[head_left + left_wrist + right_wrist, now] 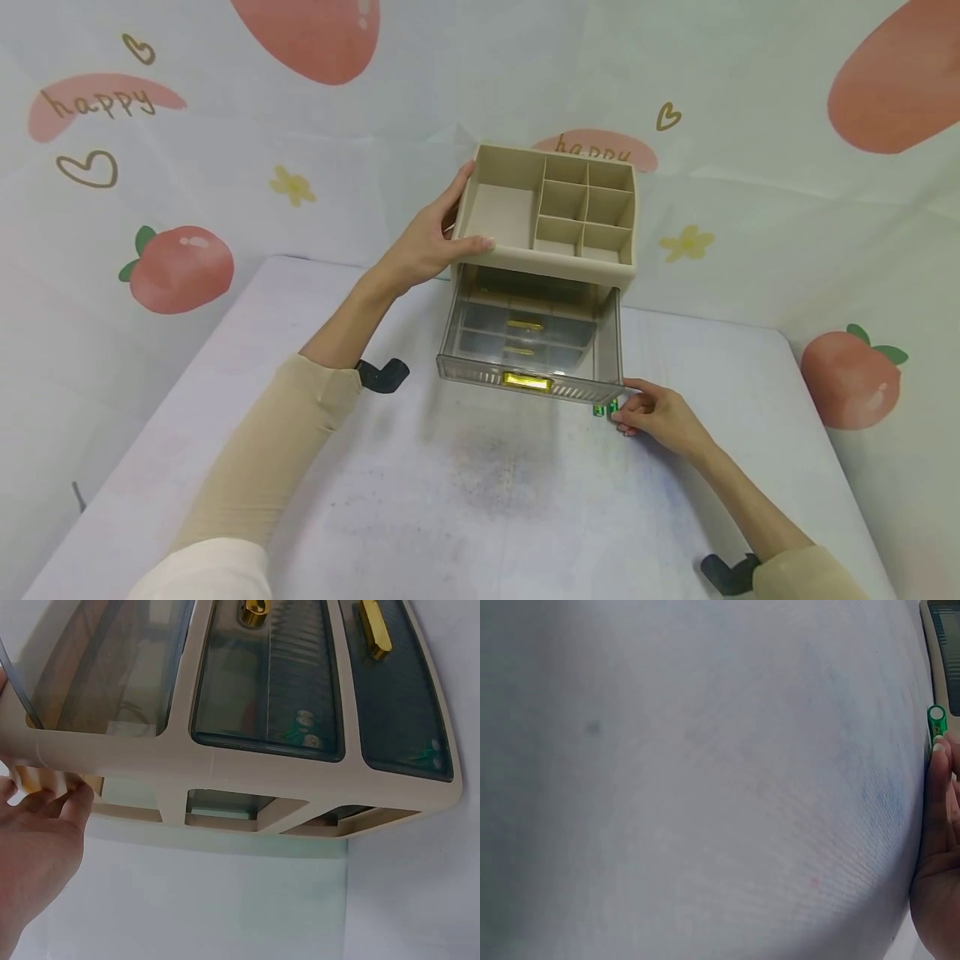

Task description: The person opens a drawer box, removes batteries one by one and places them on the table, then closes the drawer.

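A beige desk organizer [498,218] with an open-topped compartment tray stands at the back of the table. Its clear top drawer [528,385], with a gold handle, is pulled out. My left hand [422,246] grips the organizer's left side, thumb over the front rim of the tray. In the left wrist view, fingers of the left hand [41,847] reach the frame's side openings. Below the drawer's right front corner, my right hand [660,417] pinches a small green battery [937,718] between thumb and fingers. Another green battery [597,410] lies just left of it.
Two lower drawers [266,690] with gold handles are closed, and small green items show through their fronts. A white cloth [480,533] covers the table. Behind stands a fruit-printed backdrop [375,192]. Dark straps [384,377] sit at both wrists.
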`<state>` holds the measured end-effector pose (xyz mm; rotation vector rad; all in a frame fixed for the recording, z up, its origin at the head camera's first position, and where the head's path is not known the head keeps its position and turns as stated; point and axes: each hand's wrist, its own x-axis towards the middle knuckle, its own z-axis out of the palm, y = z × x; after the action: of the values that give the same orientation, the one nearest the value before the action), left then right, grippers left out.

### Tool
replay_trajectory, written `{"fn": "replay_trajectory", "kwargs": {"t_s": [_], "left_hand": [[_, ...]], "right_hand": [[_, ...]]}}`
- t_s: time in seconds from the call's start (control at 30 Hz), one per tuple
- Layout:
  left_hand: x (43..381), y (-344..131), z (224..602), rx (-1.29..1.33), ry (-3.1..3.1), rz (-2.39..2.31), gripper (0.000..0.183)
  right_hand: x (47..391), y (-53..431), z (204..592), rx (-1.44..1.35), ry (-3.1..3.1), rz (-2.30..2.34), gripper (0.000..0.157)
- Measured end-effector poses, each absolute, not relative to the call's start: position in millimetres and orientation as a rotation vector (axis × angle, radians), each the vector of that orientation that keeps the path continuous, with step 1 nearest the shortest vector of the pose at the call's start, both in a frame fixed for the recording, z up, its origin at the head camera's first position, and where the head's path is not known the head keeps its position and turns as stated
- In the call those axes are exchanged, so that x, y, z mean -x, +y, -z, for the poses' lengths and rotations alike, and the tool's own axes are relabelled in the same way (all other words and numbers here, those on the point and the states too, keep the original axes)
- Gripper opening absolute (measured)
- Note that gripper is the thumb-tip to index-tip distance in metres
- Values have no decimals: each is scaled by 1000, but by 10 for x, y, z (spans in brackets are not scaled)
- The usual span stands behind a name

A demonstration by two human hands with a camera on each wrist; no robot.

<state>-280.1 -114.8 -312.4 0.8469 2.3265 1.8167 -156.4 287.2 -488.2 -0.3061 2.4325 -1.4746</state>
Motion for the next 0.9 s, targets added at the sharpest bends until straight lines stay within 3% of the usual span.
{"fn": "replay_trajectory", "kwargs": {"t_s": [0.43, 0.9], "left_hand": [[2572, -1121, 2887, -814, 2317, -1796, 96], [2796, -1152, 3127, -833, 2342, -1808, 97]], "right_hand": [[1534, 2850, 4858, 303, 2437, 1474, 67], [1542, 2866, 4900, 280, 2377, 1618, 58]]}}
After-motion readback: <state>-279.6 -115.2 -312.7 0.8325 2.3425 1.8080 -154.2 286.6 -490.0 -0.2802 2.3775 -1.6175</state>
